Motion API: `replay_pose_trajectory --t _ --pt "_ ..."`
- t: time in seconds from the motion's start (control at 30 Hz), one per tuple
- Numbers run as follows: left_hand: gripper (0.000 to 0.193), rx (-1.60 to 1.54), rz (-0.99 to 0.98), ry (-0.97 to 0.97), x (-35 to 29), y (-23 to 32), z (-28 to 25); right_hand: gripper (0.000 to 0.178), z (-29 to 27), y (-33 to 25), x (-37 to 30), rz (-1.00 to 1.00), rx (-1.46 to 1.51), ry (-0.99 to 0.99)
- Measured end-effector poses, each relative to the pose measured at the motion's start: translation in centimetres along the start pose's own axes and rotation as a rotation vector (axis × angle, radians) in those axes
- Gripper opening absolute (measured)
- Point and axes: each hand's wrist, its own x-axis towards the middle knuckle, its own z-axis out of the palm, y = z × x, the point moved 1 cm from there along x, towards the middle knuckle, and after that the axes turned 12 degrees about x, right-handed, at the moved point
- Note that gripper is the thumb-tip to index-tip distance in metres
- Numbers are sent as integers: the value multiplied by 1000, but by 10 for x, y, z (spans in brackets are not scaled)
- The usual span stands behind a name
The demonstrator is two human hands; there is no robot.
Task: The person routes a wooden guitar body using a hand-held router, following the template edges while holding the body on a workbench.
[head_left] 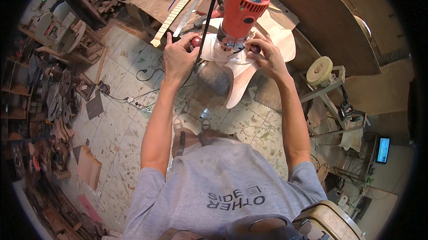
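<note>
A red handheld router [244,10] stands upright on a pale wooden guitar body [281,41] at the edge of the bench. Its clear base [221,53] has a round knob on each side. My left hand [178,60] closes on the left red knob [196,41], fingers curled over it and thumb alongside. On the other side, my right hand [269,56] grips the darker right knob [255,49] between thumb and fingers. One horn of the body juts toward me past the bench edge. The router bit and the cut beneath it are hidden.
The router's black cable [207,26] hangs down past my left hand. On the bench [145,1] lie a slotted fretboard [175,17] and a steel ruler [189,12]. A yellow buffing wheel [319,71] stands at right. A power strip [132,101] lies on the dusty tiled floor.
</note>
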Motion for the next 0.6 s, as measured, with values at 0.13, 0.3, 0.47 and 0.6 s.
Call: replay_pose_trajectory --t 0.13,0.3,0.47,0.6 --pt "33 -7 1 -20 5 0 4 33 0 7 -1 46 58 21" --pt "32 -9 14 -37 6 -1 7 33 1 17 -3 68 82 40" --pt "33 -39 16 23 7 -4 5 32 4 9 1 33 25 33" --pt "34 -5 15 -38 12 -6 3 33 5 12 1 13 56 50"
